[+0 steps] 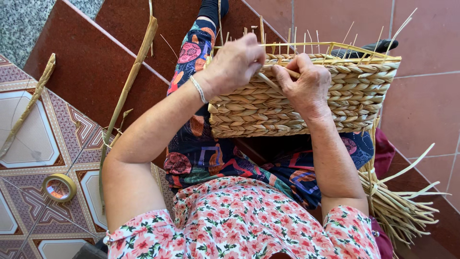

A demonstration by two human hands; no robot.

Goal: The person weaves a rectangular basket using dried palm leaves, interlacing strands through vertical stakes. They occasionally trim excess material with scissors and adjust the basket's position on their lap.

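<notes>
A woven straw basket (354, 103) with a yellow wire frame and upright reed ends rests on my lap. My left hand (235, 62), with a thin bracelet at the wrist, pinches a pale straw strand (269, 82) at the basket's near wall. My right hand (304, 84) lies over the weave just right of it, fingers closed on the same strand near the rim. The strand's far end is hidden under my fingers.
A bundle of loose straw (397, 201) lies by my right thigh. Long dried stalks (125, 91) lean across the red steps at left, another stalk (28, 105) on the patterned tiles. A roll of tape (59, 187) sits on the tiled floor.
</notes>
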